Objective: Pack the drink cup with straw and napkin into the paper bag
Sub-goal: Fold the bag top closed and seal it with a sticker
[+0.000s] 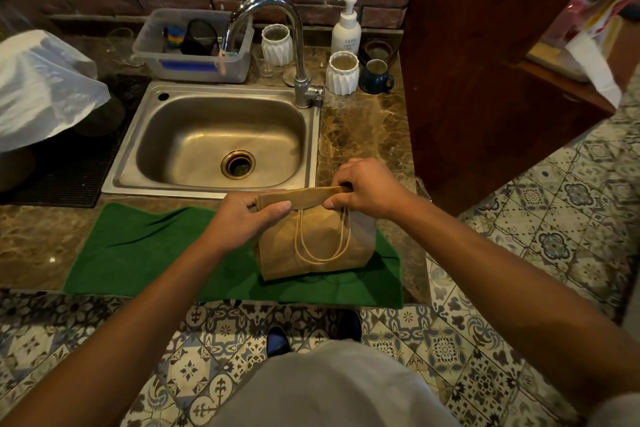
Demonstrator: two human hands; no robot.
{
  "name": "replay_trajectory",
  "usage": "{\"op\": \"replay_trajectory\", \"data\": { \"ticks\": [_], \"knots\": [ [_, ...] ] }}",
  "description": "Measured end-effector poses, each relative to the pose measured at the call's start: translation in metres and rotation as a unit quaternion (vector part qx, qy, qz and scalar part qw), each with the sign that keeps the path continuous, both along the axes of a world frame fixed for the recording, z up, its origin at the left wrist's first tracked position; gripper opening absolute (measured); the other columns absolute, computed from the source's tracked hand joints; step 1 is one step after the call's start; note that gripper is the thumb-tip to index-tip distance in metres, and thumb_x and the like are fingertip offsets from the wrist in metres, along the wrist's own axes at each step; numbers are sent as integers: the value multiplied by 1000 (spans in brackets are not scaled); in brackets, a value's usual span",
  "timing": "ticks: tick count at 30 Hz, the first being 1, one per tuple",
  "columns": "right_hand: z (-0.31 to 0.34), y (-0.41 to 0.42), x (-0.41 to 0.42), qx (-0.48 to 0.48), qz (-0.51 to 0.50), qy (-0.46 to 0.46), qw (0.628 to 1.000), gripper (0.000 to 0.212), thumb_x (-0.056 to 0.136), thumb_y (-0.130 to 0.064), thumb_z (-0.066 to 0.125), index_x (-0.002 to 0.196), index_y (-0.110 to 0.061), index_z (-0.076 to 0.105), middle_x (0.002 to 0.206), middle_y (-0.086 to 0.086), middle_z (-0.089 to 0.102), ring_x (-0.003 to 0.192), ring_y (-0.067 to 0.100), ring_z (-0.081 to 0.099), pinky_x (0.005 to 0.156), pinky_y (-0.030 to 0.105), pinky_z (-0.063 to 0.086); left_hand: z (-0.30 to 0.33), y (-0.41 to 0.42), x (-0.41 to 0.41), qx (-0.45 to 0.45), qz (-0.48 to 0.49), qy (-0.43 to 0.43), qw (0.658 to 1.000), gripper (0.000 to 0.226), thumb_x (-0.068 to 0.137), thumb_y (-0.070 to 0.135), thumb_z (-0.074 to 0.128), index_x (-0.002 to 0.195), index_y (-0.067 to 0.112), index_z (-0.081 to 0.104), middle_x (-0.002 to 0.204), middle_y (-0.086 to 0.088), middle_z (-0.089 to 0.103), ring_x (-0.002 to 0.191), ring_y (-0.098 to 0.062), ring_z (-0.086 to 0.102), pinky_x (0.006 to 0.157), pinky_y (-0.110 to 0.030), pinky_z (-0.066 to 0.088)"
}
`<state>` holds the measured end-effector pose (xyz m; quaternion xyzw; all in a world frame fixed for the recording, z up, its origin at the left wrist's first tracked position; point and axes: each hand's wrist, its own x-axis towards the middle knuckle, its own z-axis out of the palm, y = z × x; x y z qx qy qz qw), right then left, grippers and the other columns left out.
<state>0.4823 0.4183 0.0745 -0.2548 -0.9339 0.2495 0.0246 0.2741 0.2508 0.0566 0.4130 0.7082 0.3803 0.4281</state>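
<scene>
A brown paper bag (311, 246) stands upright on a green cloth (145, 253) at the counter's front edge. Its top is folded over flat and its twine handles hang down the near face. My left hand (249, 215) pinches the left end of the folded top. My right hand (363, 187) pinches the right end of the same fold. The drink cup, straw and napkin are not visible; whatever is inside the bag is hidden.
A steel sink (211, 139) with a tall tap (298, 55) lies just behind the bag. Two white ribbed cups (343, 73), a dark mug (375, 76), a soap pump (346, 28) and a plastic tub (194, 45) line the back. A wooden cabinet (485, 62) stands at right.
</scene>
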Motion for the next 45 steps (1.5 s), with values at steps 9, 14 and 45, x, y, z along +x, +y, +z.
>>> {"op": "replay_trajectory", "data": {
  "ticks": [9, 14, 45],
  "knots": [
    [0, -3, -5, 8, 5, -10, 1000, 28, 82, -50, 78, 87, -23, 75, 78, -10, 59, 82, 15, 55, 69, 37, 45, 38, 68, 20, 3, -307, 425, 852, 35, 92, 53, 61, 87, 22, 75, 77, 2, 69, 75, -19, 63, 64, -39, 50],
    [1, 11, 16, -8, -21, -39, 999, 24, 84, -54, 74, 86, -30, 75, 81, -8, 67, 82, 17, 62, 69, 37, 49, 37, 68, 11, 7, -299, 417, 858, 28, 94, 47, 62, 73, 29, 64, 66, 9, 60, 67, -16, 55, 57, -34, 42],
    [-144, 84, 178, -286, -460, -60, 838, 42, 89, -55, 70, 90, -13, 70, 106, 14, 71, 102, 33, 66, 81, 36, 46, 31, 33, 25, -34, -94, 280, 955, 27, 93, 32, 68, 69, 19, 66, 66, -3, 63, 64, -22, 58, 58, -37, 46]
  ]
}}
